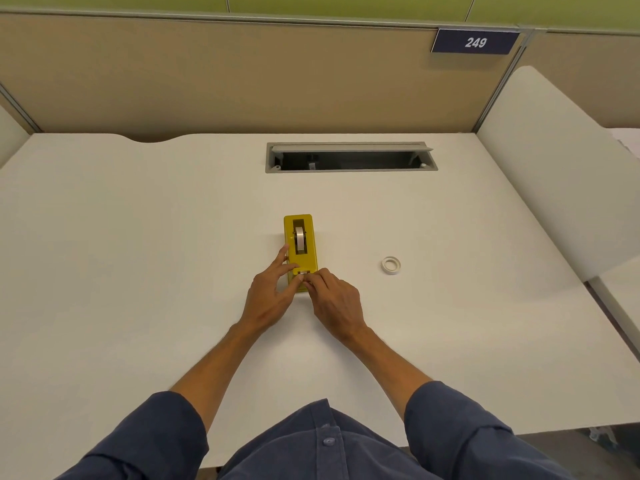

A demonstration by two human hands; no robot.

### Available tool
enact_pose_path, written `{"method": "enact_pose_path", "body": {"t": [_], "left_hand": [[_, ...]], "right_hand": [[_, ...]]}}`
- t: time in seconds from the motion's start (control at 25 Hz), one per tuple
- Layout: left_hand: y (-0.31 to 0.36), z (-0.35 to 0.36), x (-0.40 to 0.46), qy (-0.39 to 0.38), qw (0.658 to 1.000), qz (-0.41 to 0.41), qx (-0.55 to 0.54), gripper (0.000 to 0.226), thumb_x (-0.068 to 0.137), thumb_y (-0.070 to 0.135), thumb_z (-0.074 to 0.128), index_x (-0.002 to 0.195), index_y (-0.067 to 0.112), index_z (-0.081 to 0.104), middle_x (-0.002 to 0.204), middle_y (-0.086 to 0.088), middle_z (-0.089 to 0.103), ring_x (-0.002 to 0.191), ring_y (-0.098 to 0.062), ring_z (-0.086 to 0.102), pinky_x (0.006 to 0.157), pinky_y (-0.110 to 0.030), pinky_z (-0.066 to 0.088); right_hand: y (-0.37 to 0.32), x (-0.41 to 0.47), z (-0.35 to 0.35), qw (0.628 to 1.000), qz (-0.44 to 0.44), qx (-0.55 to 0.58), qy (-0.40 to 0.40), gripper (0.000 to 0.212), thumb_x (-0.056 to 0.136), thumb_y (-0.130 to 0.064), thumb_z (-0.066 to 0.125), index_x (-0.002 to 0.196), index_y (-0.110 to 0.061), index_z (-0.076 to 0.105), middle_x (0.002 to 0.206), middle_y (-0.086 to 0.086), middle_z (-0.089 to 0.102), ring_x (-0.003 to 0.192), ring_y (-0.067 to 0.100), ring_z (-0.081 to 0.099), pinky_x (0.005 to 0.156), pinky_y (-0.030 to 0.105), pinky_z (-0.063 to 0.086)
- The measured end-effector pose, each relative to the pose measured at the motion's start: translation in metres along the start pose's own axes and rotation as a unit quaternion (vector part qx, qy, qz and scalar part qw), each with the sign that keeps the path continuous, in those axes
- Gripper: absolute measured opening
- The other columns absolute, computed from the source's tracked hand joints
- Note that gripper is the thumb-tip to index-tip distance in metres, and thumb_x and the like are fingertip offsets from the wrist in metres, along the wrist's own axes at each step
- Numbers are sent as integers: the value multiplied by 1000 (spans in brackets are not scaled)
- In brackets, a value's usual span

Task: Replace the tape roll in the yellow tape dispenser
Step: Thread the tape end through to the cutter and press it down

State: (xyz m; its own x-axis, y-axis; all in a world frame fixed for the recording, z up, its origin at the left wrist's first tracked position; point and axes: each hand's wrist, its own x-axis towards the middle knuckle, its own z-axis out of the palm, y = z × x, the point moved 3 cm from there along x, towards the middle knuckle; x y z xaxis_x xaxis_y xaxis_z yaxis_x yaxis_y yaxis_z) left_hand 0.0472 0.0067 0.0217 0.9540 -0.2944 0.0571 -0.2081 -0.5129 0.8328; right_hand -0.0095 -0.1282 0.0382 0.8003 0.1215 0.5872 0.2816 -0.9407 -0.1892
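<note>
The yellow tape dispenser (300, 244) stands in the middle of the white desk (138, 254), its cutter end toward me. A tape roll (300, 240) sits upright in its slot. My left hand (272, 296) holds the dispenser's near left side, index finger along its flank. My right hand (334, 301) has its fingertips pinched at the cutter end, on what looks like the tape's end; the tape itself is too small to make out. A second tape roll (391, 264) lies flat on the desk to the right, apart from both hands.
An open grey cable tray (349, 157) is cut into the desk behind the dispenser. Beige partition panels (207, 81) close off the back, with a sign reading 249 (475, 42). A white curved divider (554, 174) stands at the right edge.
</note>
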Motion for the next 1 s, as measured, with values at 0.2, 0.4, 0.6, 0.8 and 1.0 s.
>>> {"method": "enact_pose_path", "body": {"t": [0.2, 0.4, 0.6, 0.8, 1.0], "left_hand": [[2, 0, 0, 1, 1000, 6, 1, 42, 85, 42, 60, 120, 18, 62, 151, 10, 34, 127, -20, 51, 102, -42, 46], [4, -2, 0, -5, 1000, 21, 12, 43, 85, 42, 60, 119, 15, 63, 151, 7, 36, 125, -20, 53, 101, -33, 44], [6, -3, -2, -3, 999, 30, 44, 44, 86, 39, 60, 123, 15, 61, 151, 8, 34, 120, -20, 57, 96, -38, 51], [8, -3, -2, 7, 996, 35, 82, 47, 84, 45, 61, 123, 17, 61, 151, 6, 35, 111, -22, 63, 89, -38, 54], [8, -2, -1, 14, 996, 33, 86, 45, 85, 41, 62, 123, 18, 61, 151, 7, 34, 107, -22, 64, 86, -31, 52]], "right_hand": [[4, -4, 4, 1000, -1, 6, -4, 15, 84, -16, 72, 97, -10, 68, 82, 6, 68, 54, 20, 59, 42, 26, 47], [7, -11, 6, 1000, 12, 18, -19, 11, 86, -18, 69, 94, -11, 68, 80, 5, 68, 56, 21, 60, 42, 30, 49], [8, -8, -1, 994, 79, 67, -21, 15, 91, -27, 61, 96, -13, 65, 86, 2, 67, 60, 17, 61, 44, 24, 46], [17, 4, -5, 980, 145, 126, -58, 32, 92, -43, 56, 112, -18, 59, 107, -2, 62, 70, 11, 61, 50, 23, 49], [25, 13, -3, 978, 114, 129, -120, 26, 94, -40, 54, 112, -21, 59, 106, -4, 62, 79, 11, 63, 57, 18, 43]]}}
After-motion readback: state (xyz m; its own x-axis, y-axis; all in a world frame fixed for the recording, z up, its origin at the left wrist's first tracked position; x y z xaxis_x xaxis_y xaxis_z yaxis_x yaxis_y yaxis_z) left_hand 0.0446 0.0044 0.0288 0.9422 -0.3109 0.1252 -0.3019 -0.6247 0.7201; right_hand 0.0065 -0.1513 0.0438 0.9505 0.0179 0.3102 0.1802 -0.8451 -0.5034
